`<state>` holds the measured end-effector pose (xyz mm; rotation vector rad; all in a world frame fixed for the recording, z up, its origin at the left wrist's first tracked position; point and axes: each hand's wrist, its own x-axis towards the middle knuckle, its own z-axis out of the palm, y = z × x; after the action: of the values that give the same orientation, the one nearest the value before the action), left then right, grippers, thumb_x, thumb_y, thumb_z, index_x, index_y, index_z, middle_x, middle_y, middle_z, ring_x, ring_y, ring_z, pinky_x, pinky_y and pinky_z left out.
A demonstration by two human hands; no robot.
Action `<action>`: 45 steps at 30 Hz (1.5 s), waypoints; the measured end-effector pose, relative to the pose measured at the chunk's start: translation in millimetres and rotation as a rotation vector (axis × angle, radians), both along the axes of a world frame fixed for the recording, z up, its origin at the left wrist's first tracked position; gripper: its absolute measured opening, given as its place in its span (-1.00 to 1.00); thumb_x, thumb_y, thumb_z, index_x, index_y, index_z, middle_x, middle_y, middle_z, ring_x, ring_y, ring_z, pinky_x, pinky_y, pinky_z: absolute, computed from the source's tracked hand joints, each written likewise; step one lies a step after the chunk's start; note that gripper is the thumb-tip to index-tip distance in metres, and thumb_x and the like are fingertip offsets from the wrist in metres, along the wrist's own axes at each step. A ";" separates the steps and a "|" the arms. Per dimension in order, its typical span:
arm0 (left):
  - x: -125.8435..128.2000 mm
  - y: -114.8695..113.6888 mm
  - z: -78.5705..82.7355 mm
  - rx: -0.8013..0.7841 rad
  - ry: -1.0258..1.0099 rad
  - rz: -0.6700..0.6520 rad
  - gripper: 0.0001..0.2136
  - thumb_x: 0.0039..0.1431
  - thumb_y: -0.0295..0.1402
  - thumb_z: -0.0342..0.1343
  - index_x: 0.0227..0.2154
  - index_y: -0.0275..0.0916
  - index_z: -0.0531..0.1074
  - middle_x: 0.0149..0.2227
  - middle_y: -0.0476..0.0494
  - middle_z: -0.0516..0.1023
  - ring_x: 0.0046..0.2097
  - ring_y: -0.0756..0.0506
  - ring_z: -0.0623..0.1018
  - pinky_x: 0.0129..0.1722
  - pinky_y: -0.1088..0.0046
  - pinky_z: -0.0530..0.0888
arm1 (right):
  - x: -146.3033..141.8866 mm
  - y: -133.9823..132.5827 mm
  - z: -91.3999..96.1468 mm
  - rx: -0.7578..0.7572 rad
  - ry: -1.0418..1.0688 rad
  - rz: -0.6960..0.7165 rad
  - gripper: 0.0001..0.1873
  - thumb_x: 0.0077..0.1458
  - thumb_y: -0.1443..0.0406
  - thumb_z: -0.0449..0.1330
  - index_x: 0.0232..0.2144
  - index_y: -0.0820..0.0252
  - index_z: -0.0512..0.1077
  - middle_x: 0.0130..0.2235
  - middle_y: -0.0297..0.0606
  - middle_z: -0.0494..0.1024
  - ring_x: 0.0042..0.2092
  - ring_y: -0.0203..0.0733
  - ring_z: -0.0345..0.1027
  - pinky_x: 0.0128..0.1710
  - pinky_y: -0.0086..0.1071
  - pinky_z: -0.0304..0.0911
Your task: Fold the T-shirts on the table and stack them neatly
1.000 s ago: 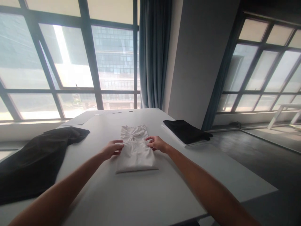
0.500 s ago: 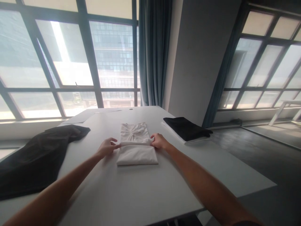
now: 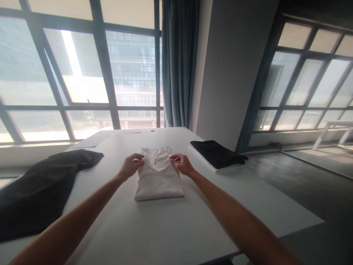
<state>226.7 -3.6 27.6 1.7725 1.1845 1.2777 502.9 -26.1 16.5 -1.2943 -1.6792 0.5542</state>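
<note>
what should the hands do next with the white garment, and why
Probably ease the left hand and right hand slightly apart to draw the held edge of the white garment taut: each hand pinches one end of that edge, it sags in a V between them, and the cloth just beyond looks wrinkled.

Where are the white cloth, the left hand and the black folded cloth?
White cloth (image 3: pixel 159 184), head view: its near part.
Left hand (image 3: pixel 130 166), head view: back of the hand.
Black folded cloth (image 3: pixel 217 154), head view: its top.
</note>
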 end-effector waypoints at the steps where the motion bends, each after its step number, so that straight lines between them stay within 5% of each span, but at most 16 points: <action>1: -1.1 1.6 0.8 0.056 -0.059 -0.014 -0.57 -0.16 -0.08 0.32 -0.27 -0.29 0.50 -0.32 -0.14 0.58 -0.27 -0.13 0.57 -0.25 0.35 0.51 | -0.5 0.9 0.3 0.056 0.027 -0.007 -0.74 0.04 0.31 0.16 -0.20 0.26 0.51 -0.23 -0.20 0.56 -0.29 -0.24 0.41 -0.26 -0.40 0.37; 9: 2.7 4.2 -25.7 0.031 0.218 0.173 -0.58 -0.03 -0.34 0.20 -0.04 -0.30 0.44 0.07 -0.38 0.48 0.13 -0.33 0.46 0.14 0.06 0.37 | -7.7 -2.2 -12.3 -0.047 -0.422 -0.232 -0.45 0.12 0.32 0.14 0.17 0.35 0.28 0.11 0.07 0.38 0.05 -0.06 0.35 0.10 -0.29 0.21; 11: 7.7 -6.4 -32.7 0.154 0.374 0.109 -0.61 0.09 -0.30 0.11 -0.01 -0.30 0.44 0.14 -0.38 0.44 0.22 -0.32 0.37 0.25 0.05 0.25 | -11.6 -10.2 -8.3 -0.049 -0.521 -0.190 -0.49 0.18 0.26 0.10 0.17 0.30 0.31 0.15 0.04 0.36 0.10 -0.03 0.32 0.14 -0.27 0.17; 15: 16.3 -31.5 -40.9 0.362 0.734 -0.235 -0.54 0.30 -0.14 -0.08 0.12 -0.29 0.40 0.26 -0.35 0.32 0.31 -0.27 0.25 0.31 0.07 0.14 | -23.8 -27.3 -2.7 -0.091 -0.670 -0.009 -0.43 0.28 0.10 0.00 0.24 0.22 0.26 0.31 -0.02 0.20 0.29 0.01 0.08 0.27 -0.17 -0.04; 19: 13.6 -44.4 -43.5 0.171 0.897 -0.303 -0.35 0.29 0.05 -0.15 0.30 -0.27 0.16 0.37 -0.32 0.07 0.39 -0.26 0.03 0.33 0.06 0.01 | -29.6 -33.5 -11.1 -0.325 -0.802 0.125 -0.22 0.29 -0.09 -0.15 0.38 0.21 -0.05 0.43 -0.08 -0.19 0.42 0.02 -0.38 0.34 0.00 -0.37; 24: 12.3 -62.1 -34.2 -0.023 1.102 -0.206 -0.17 0.24 0.21 -0.33 0.38 -0.32 -0.09 0.41 -0.31 -0.24 0.42 -0.29 -0.19 0.32 -0.02 -0.08 | -25.3 -28.7 -19.9 -0.338 -0.847 0.137 -0.04 0.20 -0.23 -0.26 0.40 0.29 -0.19 0.43 -0.11 -0.33 0.43 -0.01 -0.53 0.34 0.01 -0.52; 29: 16.7 -89.0 -27.0 -0.113 1.194 -0.060 -0.11 0.21 0.25 -0.40 0.38 -0.36 -0.10 0.41 -0.36 -0.25 0.41 -0.36 -0.17 0.30 -0.12 -0.05 | -28.4 -28.2 -6.5 -0.264 -0.858 0.267 -0.06 0.19 -0.23 -0.22 0.40 0.24 -0.12 0.43 -0.14 -0.27 0.43 -0.05 -0.44 0.35 -0.09 -0.41; 32: 10.7 -87.2 -26.5 -0.077 1.090 -0.166 -0.14 0.19 0.25 -0.30 0.34 -0.33 0.07 0.40 -0.34 -0.07 0.40 -0.35 -0.05 0.31 0.01 0.05 | -30.1 -33.5 9.3 -0.281 -0.968 0.233 -0.09 0.10 -0.25 -0.01 0.33 0.15 0.14 0.38 -0.06 0.06 0.36 0.12 -0.06 0.30 -0.07 -0.15; 35: 2.1 -66.5 -25.3 0.032 0.877 -0.196 -0.31 0.25 0.14 -0.25 0.20 -0.26 0.32 0.32 -0.28 0.23 0.32 -0.26 0.24 0.27 0.22 0.21 | -26.2 -36.5 17.0 -0.221 -1.025 0.115 -0.24 0.10 -0.16 0.10 0.20 0.15 0.34 0.21 0.01 0.37 0.19 0.15 0.25 0.19 -0.09 0.06; 40: -2.3 -16.5 -23.7 -0.004 0.679 0.037 -0.56 0.12 -0.03 0.04 -0.11 -0.25 0.52 -0.05 -0.29 0.58 0.02 -0.28 0.51 0.05 0.22 0.39 | -12.8 -23.7 5.6 -0.141 -0.902 -0.063 -0.33 0.16 0.02 0.14 0.20 0.28 0.31 0.16 0.07 0.41 0.16 0.10 0.28 0.11 -0.17 0.15; 45: -3.4 11.6 -21.3 -0.168 0.555 0.026 -0.75 -0.18 -0.15 0.25 -0.59 -0.24 0.45 -0.55 -0.04 0.50 -0.35 -0.17 0.53 -0.33 0.36 0.43 | -6.5 -5.7 -3.3 -0.229 -0.641 -0.069 -0.58 0.00 0.22 0.30 -0.08 0.28 0.52 -0.16 -0.10 0.61 -0.12 -0.09 0.46 -0.14 -0.39 0.26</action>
<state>223.3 8.1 6.2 2.0508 1.5627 0.6819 496.4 -31.8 13.2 -1.8231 -2.1149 0.3076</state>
